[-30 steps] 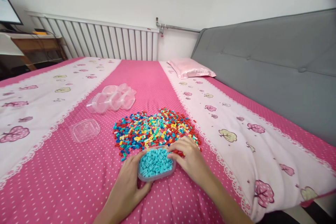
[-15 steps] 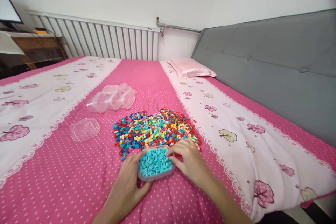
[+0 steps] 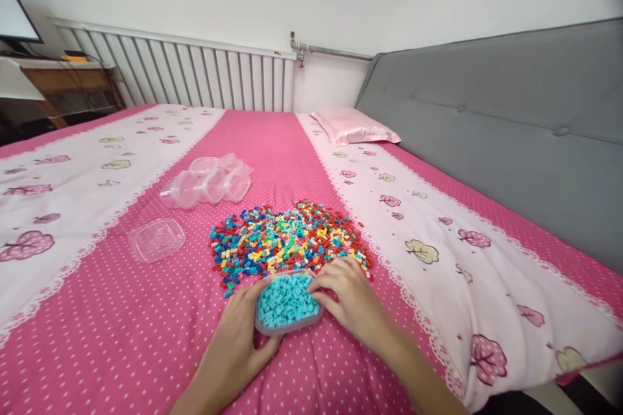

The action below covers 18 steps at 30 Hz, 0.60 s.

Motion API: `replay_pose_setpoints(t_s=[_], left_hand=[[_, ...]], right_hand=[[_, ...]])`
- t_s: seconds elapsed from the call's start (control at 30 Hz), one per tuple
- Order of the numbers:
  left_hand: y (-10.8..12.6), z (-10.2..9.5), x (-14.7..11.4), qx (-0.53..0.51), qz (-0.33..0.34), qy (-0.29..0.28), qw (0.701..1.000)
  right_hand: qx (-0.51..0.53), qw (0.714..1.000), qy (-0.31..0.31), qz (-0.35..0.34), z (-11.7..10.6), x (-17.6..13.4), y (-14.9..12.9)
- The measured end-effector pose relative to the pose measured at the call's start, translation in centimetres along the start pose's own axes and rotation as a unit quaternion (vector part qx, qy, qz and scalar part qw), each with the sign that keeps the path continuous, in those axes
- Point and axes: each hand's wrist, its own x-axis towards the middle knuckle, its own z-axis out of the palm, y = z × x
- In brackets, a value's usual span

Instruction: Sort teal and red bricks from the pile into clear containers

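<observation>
A clear plastic container full of turquoise toy bricks rests on the bedspread, close in front of me. My left hand is wrapped round its left side, thumb at the near edge and fingers along the far left. My right hand reaches over the right rim with bent fingers. Thumb and forefinger come close together at the bricks, and whether something is pinched between them is too small to make out. Just beyond the container spreads a pile of mixed toy bricks in red, yellow, blue, turquoise and white.
A clear lid lies left of the pile. Several clear plastic containers are heaped behind it. The pink dotted bedspread runs back to a radiator. A pink pillow lies by the grey headboard on the right.
My right hand's fingers have shifted very slightly at the container's right rim. The container, my left hand and the brick pile look the same.
</observation>
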Motion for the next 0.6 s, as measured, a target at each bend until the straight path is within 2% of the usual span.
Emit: replay_pose_setpoints(t_s=[0.43, 0.6], left_hand=[[-0.24, 0.28, -0.02, 0.002, 0.001, 0.002, 1.0], [-0.29, 0.28, -0.13, -0.001, -0.001, -0.001, 1.0]], right_hand=[[-0.006, 1.0, 0.003, -0.007, 0.03, 0.12, -0.04], [0.006, 1.0, 0.023, -0.013, 0.06, 0.11, -0.41]])
